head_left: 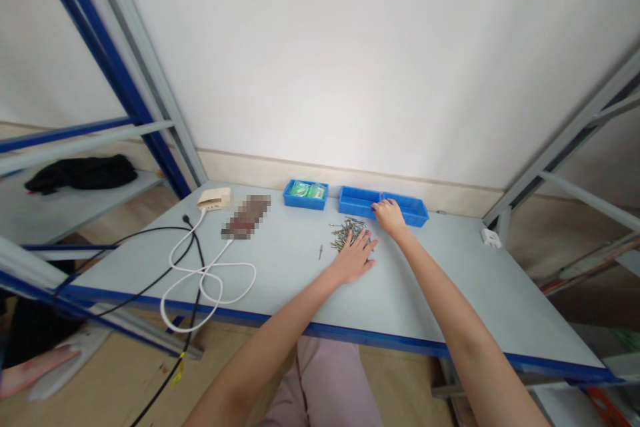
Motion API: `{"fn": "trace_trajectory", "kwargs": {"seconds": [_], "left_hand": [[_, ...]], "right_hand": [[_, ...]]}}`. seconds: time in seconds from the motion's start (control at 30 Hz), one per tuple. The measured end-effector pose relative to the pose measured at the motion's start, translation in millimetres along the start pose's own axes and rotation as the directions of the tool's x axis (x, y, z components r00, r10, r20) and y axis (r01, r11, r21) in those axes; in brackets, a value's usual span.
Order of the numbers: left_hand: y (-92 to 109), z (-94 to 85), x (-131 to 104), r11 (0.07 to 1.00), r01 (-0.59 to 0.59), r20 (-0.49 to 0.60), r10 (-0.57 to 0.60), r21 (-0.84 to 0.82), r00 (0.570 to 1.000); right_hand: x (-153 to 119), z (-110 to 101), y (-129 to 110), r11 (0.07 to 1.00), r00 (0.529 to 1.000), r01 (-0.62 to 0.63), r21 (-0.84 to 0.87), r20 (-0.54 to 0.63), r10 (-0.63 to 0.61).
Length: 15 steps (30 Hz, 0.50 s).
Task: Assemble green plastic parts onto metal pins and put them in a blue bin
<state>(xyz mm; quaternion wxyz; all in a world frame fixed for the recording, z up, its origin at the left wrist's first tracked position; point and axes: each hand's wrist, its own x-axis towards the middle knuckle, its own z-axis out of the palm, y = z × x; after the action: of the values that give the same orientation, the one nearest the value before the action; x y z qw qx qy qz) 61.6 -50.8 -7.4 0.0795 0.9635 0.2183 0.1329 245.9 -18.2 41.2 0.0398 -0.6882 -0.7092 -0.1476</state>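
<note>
Stretching over one pale table (pixel 440 280), two bare forearms enter from below. The left forearm (pixel 285 330) slants up and to the right; the right forearm (pixel 453 300) slants up and to the left and reaches a little farther.

Near the wall lies a long blue tray (pixel 356 209) with two compartments side by side; whether it is one piece or two joined, I cannot tell. The left hand (pixel 354 259) is placed palm down, with its fingers spread wide apart, over the near right part of a metal heap; I cannot tell if something is under the palm. The right hand (pixel 390 215) is bent, its fingers curled at the front of the long tray beside the divider, and I cannot tell how firmly they hold it.

One smaller blue bin (pixel 305 203) stands just to the left, with at least two green packets (pixel 300 189) inside. The heap of metal pieces (pixel 344 235), in front of the long tray, has dozens, too crowded for exact counting. Smallest is one single metal piece (pixel 321 252), apart at the left of the heap.
</note>
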Motion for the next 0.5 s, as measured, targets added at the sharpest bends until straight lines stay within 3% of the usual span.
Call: {"fn": "trace_trajectory", "kwargs": {"seconds": [0.17, 0.3, 0.37, 0.4, 0.43, 0.5], "left_hand": [[-1, -4.5, 10, 0.998, -0.066, -0.035, 0.067, 0.009, 0.997], [-10, -32.7, -2, 0.998, -0.061, -0.169, 0.063, 0.018, 0.984], [-19, -46.9, -20, 0.999, 0.041, -0.241, -0.042, -0.009, 0.97], [-24, -50.6, -31, 0.988, 0.147, -0.292, -0.151, -0.039, 0.944], [-28, -51.2, -43, 0.953, 0.29, -0.343, -0.303, -0.091, 0.889], [-31, -42.5, -66, 0.773, 0.584, -0.385, -0.631, -0.248, 0.673]], "right_hand": [[-5, -1, 2, 0.999, 1.0, -0.014, 0.043, -0.013, 0.014], [-20, -4, -8, 0.983, 0.99, -0.012, 0.182, -0.137, 0.037], [-37, 0, -20, 0.951, 0.97, -0.022, 0.31, -0.224, 0.095], [-47, 5, -27, 0.919, 0.957, -0.045, 0.391, -0.248, 0.152], [-58, 11, -36, 0.871, 0.941, -0.078, 0.485, -0.254, 0.226], [-77, 27, -54, 0.732, 0.911, -0.127, 0.669, -0.213, 0.353]]}}
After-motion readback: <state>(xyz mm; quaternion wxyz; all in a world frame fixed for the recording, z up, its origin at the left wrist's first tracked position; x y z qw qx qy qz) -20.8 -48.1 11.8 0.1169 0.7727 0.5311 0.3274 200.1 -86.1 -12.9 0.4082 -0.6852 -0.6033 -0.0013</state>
